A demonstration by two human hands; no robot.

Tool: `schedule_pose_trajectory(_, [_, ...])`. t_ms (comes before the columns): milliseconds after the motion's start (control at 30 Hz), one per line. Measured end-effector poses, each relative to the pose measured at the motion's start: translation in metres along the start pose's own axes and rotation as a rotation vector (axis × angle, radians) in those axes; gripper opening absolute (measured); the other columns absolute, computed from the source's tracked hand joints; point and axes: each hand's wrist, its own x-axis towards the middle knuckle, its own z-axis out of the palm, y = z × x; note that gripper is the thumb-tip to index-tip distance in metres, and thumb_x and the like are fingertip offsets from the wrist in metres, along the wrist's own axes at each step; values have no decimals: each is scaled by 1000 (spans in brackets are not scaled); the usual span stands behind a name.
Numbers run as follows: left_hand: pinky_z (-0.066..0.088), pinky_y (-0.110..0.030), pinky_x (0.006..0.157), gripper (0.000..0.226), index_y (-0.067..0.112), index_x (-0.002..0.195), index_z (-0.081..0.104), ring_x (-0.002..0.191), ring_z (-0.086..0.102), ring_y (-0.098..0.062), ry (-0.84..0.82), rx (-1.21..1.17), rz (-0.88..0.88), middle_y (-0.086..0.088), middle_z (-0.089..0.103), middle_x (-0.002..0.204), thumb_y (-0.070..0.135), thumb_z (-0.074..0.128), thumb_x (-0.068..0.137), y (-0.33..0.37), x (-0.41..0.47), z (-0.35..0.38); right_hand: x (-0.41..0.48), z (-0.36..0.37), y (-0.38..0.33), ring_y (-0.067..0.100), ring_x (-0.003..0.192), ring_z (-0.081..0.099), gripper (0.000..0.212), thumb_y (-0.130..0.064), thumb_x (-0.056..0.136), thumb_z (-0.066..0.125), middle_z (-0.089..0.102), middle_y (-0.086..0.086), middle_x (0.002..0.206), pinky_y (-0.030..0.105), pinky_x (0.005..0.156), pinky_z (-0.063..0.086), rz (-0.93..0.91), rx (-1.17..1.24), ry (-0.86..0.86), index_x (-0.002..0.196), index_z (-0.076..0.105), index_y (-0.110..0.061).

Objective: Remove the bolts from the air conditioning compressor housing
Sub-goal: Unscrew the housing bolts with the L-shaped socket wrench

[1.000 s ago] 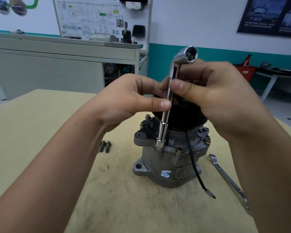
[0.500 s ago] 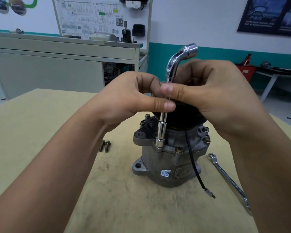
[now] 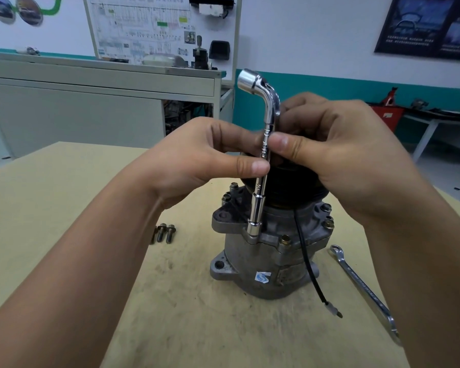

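The grey compressor housing (image 3: 263, 264) stands upright on the tan table (image 3: 64, 187), with a black pulley on top. A chrome L-shaped socket wrench (image 3: 262, 166) stands upright, its lower socket set over a bolt on the housing's front flange. My left hand (image 3: 197, 160) pinches the wrench shaft from the left between thumb and fingers. My right hand (image 3: 337, 152) pinches it from the right, a little higher. Several brass-coloured bolts (image 3: 285, 239) still sit in the flange. Loose bolts (image 3: 166, 232) lie on the table to the left of the housing.
A combination spanner (image 3: 364, 290) lies on the table to the right of the housing. A black wire (image 3: 310, 266) hangs down the housing's front. Behind the table stand a grey cabinet (image 3: 91, 102) and a wall chart board.
The wrench has turned on the bolt: its bent top end pointed right and towards me, and points left now. Both hands have kept their pinch on the shaft.
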Motion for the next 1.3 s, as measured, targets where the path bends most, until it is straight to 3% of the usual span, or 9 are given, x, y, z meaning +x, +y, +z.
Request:
schedule_pose_trajectory(133, [52,-29,91,22,20,83,78,95,68,-16,12,24,-9,-2,75,90,12,72,64,0,0,0,0,-1,2,5,81,60,5,-7,82,66,59,-7,88,21,78,49,-3,17,-6,85,70,-4])
schedule_pose_trajectory(267, [53,-34,92,21,11,81,76,94,67,-23,35,32,-25,-14,73,94,10,73,60,-1,1,0,-1,-3,1,3,80,60,7,-9,82,66,60,-7,87,19,76,48,4,43,-43,88,71,-10])
schedule_pose_trajectory(433, [48,-12,66,18,25,55,70,67,63,-1,11,38,4,12,67,63,8,72,59,3,0,5,-5,-4,-2,21,68,63,39,-41,54,73,66,20,81,41,69,53,81,139,-45,84,68,-16])
schedule_pose_trajectory(533, [46,-10,63,21,28,51,67,63,61,3,13,55,16,14,64,58,9,73,59,4,0,6,-5,0,-1,19,63,63,42,-44,48,75,69,15,75,46,67,56,100,126,33,76,66,-14])
schedule_pose_trajectory(700, [48,-15,67,12,16,60,67,70,64,-4,60,57,5,9,68,66,13,77,55,1,2,6,-4,3,1,31,73,67,21,-24,67,83,70,12,77,49,70,56,92,99,116,72,66,-12])
schedule_pose_trajectory(833, [50,-16,71,22,22,62,70,76,64,-5,46,42,10,9,69,72,18,84,44,0,3,4,-4,2,0,26,74,67,15,-21,70,79,70,9,76,48,72,56,85,89,97,75,68,-12])
schedule_pose_trajectory(933, [50,-20,84,28,26,77,77,92,66,-6,11,47,7,10,74,87,19,83,50,-1,1,2,-3,1,0,25,77,67,11,-20,72,77,70,8,78,49,77,55,78,78,86,77,69,-13])
schedule_pose_trajectory(1067, [47,-34,100,27,5,89,72,105,65,-23,21,67,-17,-5,74,98,14,72,64,-1,0,1,-2,2,1,29,83,66,8,-18,78,74,69,11,84,51,81,53,74,64,56,83,69,-12])
schedule_pose_trajectory(1300, [49,-36,96,24,1,85,70,95,66,-15,26,59,-51,1,73,89,13,70,65,0,-1,2,-1,1,0,21,86,66,6,-13,83,69,69,6,90,46,86,52,52,54,30,88,70,-10])
